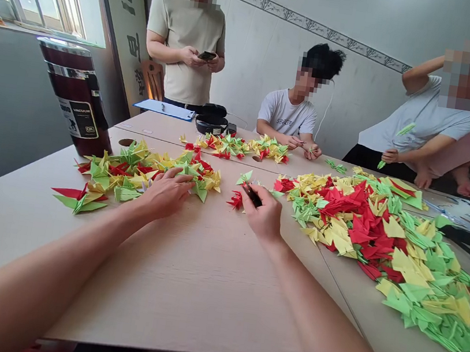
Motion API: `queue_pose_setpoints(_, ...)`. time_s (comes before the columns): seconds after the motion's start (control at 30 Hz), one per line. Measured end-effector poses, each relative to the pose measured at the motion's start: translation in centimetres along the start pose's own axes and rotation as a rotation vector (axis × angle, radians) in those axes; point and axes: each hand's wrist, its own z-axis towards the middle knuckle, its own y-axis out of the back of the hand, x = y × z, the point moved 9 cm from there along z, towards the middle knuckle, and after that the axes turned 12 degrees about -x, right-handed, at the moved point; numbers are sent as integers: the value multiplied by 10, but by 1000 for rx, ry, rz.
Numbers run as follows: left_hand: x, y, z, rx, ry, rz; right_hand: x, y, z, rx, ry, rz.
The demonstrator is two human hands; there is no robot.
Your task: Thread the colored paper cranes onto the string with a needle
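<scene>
My left hand (167, 192) lies flat, fingers spread, on the edge of the folded paper pile (143, 172) at ten o'clock on the counter (202, 288). My right hand (265, 215) is closed around a dark pen (252, 195), its tip just beside a red paper crane (235, 200) at twelve o'clock. A bigger heap of flat folded papers (387, 244) spreads at two o'clock. A dark vacuum flask (75, 98) stands behind the left pile.

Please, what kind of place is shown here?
Probably a shared craft or activity room. Heaps of folded coloured paper pieces cover a long pale table, and several people sit or stand around it, one seated person folding paper.
</scene>
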Motion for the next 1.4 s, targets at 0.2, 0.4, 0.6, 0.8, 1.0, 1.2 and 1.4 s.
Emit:
queue_pose_setpoints(0.2,-11,35,2,-285,103,-287,0,-12,-8,101,-100,79)
queue_pose_setpoints(0.4,-33,41,-5,-323,158,-552,11,-24,-18,221,-187,164)
queue_pose_setpoints(0.6,-43,29,-9,-220,211,-597,25,-39,-32,399,-213,268)
queue_pose_setpoints(0.8,-50,39,-11,-300,178,-660,34,-39,-34,433,-167,261)
queue_pose_setpoints(1.0,-50,49,-10,-369,151,-593,41,-26,-23,346,-27,95)
queue_pose_setpoints(1.2,-53,48,-9,-317,119,-522,51,-29,-26,417,148,-69)
queue_pose_setpoints(1.4,-57,47,-10,-297,76,-469,52,-29,-28,416,179,-90)
